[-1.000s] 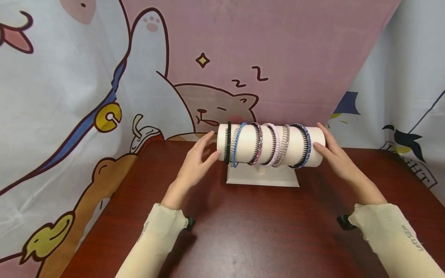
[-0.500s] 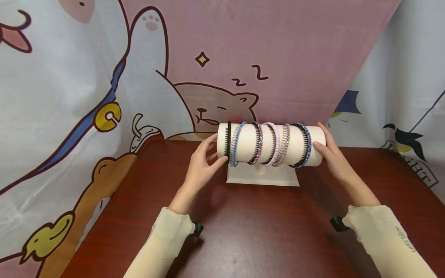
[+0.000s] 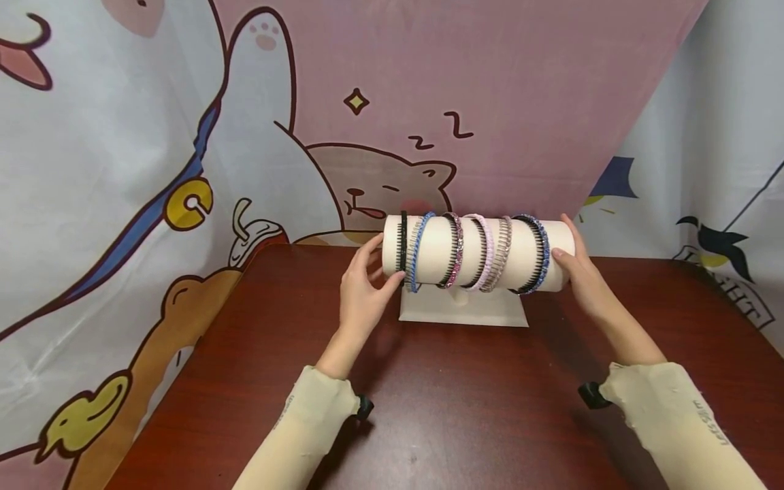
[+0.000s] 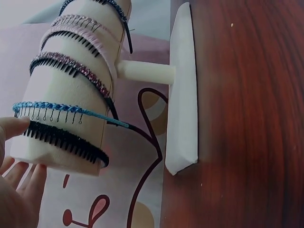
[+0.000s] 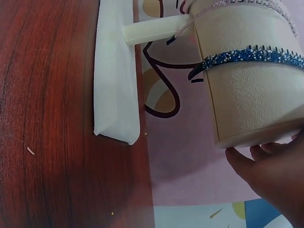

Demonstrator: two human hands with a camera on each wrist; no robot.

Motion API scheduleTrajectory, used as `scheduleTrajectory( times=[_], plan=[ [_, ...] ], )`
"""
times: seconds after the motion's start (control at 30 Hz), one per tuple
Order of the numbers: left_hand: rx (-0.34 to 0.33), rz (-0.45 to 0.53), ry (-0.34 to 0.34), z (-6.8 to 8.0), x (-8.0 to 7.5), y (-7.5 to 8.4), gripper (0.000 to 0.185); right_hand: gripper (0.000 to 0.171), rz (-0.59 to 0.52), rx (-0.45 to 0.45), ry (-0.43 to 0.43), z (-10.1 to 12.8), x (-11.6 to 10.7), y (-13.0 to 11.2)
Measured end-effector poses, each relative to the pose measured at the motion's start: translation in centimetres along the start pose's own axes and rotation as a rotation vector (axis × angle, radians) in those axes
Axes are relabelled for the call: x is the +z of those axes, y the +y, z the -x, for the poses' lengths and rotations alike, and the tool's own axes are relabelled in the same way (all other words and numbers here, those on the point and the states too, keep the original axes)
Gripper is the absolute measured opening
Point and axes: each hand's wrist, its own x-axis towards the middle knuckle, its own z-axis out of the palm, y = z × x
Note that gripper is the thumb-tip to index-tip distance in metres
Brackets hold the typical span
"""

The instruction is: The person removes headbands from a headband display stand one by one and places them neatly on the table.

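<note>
A cream headband display stand (image 3: 436, 253) has a padded horizontal roll on a short post and a flat base (image 3: 462, 314). Around the roll sit several toothed headbands: black (image 4: 66, 142), blue braided (image 3: 418, 252), dark pink glitter (image 3: 455, 252), pale pink (image 3: 486, 253), grey-pink (image 3: 502, 255) and dark blue sparkly (image 3: 539, 255). My left hand (image 3: 361, 296) grips the roll's left end, thumb over the black headband and fingers at the end face. My right hand (image 3: 589, 282) holds the bare right end, thumb in front; its other fingers are partly hidden.
The stand stands near the back of a dark red-brown wooden table (image 3: 465, 408). Close behind and at the sides hangs a cartoon-printed cloth (image 3: 520, 88). Dark blocks (image 3: 593, 395) are fixed at both sleeve cuffs.
My left hand has moved right onto the roll's left end, its thumb coming to lie on the black headband. My right hand stays at the right end, its forearm slightly further left.
</note>
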Motion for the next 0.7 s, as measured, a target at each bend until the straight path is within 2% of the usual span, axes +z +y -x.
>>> scheduleTrajectory(
  times=[0.13,0.33,0.47,0.7],
  plan=[
    [-0.009,-0.062,0.034,0.11,0.43,0.21,0.071,0.065,0.008,0.004,0.002,0.00,0.04,-0.02],
    [-0.020,-0.106,0.043,0.09,0.57,0.52,0.072,0.065,0.026,0.018,0.003,0.00,0.04,-0.06],
    [-0.014,-0.104,0.042,0.02,0.42,0.54,0.068,0.065,0.037,0.023,0.004,-0.04,0.06,-0.11],
    [0.024,-0.040,0.042,-0.35,0.04,0.37,0.058,0.067,0.026,0.016,0.001,-0.05,0.09,-0.30]
  ],
)
